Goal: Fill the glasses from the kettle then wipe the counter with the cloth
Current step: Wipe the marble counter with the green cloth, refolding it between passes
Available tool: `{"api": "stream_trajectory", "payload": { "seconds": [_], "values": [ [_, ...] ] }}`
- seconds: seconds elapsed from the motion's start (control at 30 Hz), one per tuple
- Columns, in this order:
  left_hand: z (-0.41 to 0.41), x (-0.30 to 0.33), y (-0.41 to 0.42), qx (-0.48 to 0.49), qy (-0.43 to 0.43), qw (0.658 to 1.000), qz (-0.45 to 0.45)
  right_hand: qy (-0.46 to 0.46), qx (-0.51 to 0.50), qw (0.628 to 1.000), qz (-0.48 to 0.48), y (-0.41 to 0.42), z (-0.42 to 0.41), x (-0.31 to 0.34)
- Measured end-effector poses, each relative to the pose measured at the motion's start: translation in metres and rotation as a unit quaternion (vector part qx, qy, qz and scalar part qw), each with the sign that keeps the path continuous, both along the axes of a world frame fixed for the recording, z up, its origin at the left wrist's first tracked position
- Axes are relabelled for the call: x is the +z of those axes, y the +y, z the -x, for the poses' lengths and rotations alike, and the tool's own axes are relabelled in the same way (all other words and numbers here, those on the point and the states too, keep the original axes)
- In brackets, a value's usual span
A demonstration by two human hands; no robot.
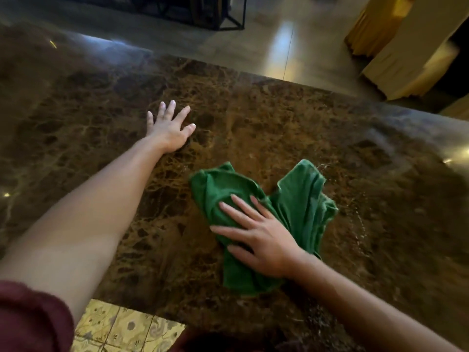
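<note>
Head view: cloth [256,224] bunched lower centre on counter [279,118], pinned under flat, spread right hand [261,240]; left hand [170,128], open, flat on stone, up-left, well apart from cloth.

Deep green crumpled cloth [256,224] on a brown marble counter [253,118] veined in golden tan with dark blotches. Maroon sleeve [28,318] at lower left. Pale yellow floor tiles [121,329] carry grey floral motifs. Mustard-yellow curtain [375,24] up top.
</note>
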State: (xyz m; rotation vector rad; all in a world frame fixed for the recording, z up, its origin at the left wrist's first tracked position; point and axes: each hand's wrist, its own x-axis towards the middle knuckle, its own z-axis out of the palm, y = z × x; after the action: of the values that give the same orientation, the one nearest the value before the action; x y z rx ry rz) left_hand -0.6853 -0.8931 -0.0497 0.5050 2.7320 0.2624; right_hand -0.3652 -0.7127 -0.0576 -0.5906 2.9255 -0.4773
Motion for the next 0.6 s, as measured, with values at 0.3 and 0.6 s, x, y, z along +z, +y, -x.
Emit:
{"api": "stream_trajectory", "payload": {
  "seconds": [0.3, 0.6],
  "values": [
    [-0.002, 0.012, -0.031, 0.021, 0.06, 0.994, -0.09, 0.042, -0.439, 0.892, -0.096, 0.092, -0.079, 0.003],
    [-0.024, -0.013, -0.091, 0.056, 0.037, 0.997, 0.035, -0.04, -0.583, 0.811, -0.031, 0.168, 0.072, 0.01]
  ]
}}
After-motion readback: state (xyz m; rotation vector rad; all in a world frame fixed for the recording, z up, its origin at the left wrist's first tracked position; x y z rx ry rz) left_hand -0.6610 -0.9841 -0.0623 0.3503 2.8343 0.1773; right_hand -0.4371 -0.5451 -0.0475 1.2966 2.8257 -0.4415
